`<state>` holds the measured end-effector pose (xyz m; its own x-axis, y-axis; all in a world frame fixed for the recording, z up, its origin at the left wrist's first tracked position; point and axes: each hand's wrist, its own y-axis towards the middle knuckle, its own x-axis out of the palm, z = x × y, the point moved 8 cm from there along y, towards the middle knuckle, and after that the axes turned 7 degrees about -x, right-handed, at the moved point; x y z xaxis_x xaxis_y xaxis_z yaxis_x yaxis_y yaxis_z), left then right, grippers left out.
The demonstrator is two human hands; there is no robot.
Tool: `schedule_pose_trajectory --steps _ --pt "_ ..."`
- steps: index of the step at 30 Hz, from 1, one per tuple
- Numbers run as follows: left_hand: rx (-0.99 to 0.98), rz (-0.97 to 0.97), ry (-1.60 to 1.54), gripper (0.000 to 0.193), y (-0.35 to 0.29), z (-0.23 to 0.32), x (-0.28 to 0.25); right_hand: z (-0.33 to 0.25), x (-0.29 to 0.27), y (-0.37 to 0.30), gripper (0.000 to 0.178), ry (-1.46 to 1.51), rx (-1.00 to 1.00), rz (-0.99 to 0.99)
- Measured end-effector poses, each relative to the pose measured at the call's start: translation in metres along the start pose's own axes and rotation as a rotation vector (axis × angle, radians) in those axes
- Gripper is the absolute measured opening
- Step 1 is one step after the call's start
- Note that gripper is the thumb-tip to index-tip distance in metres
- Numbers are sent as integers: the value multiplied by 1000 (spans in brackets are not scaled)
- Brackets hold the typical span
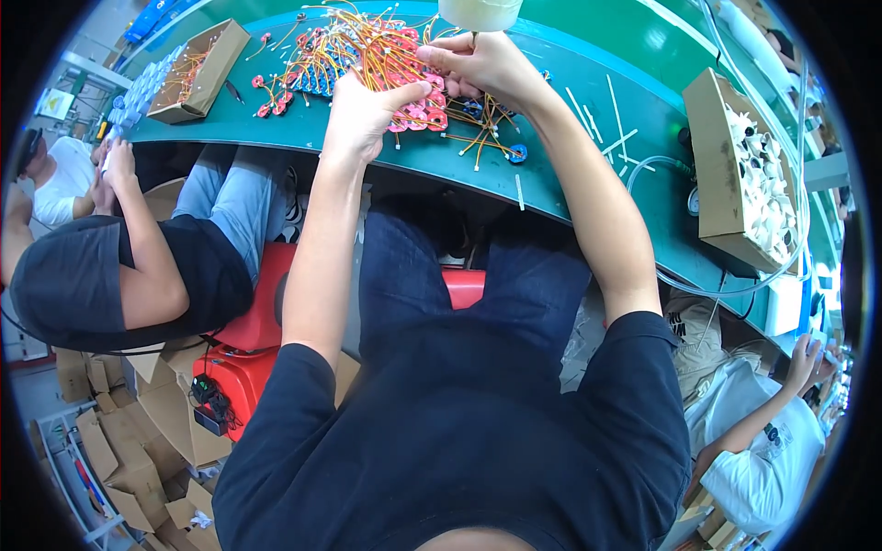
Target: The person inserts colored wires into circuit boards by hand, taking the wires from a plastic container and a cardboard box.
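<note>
On the green table, red and blue round pieces (pixel 423 114) lie massed together, with orange wires (pixel 363 41) tipped in white heaped over them. My left hand (pixel 360 115) rests at the near side of this heap. Its thumb is stretched rightward over the red pieces, apart from the index finger; the other fingers are hidden. My right hand (pixel 491 72) reaches in from the right, its thumb and index finger pinched together among the wires at the heap's right edge. What sits in that pinch is too small to make out, and the remaining fingers are curled beneath.
A pale cylindrical object (pixel 480 13) stands just above my right hand. Cardboard boxes hold wired pieces (pixel 188 73) at left and white parts (pixel 761 184) at right. Thin white strips (pixel 588 118) and a clear hose (pixel 661 163) lie rightward. People work on both sides.
</note>
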<state>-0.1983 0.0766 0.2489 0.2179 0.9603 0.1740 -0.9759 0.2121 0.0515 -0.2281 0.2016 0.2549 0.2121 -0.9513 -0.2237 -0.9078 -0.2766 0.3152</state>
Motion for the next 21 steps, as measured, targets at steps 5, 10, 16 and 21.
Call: schedule_pose_trajectory --steps 5,10,16,21 --pt "62 56 -50 39 1 2 -7 -5 5 -7 28 -24 149 -111" --pt "73 51 22 34 3 4 -5 -6 5 -8 29 31 72 -95" --pt "125 81 43 34 6 7 -5 -7 8 -5 26 46 -16 9" --pt "96 68 52 34 8 10 0 -2 5 -1 25 -131 -139 66"
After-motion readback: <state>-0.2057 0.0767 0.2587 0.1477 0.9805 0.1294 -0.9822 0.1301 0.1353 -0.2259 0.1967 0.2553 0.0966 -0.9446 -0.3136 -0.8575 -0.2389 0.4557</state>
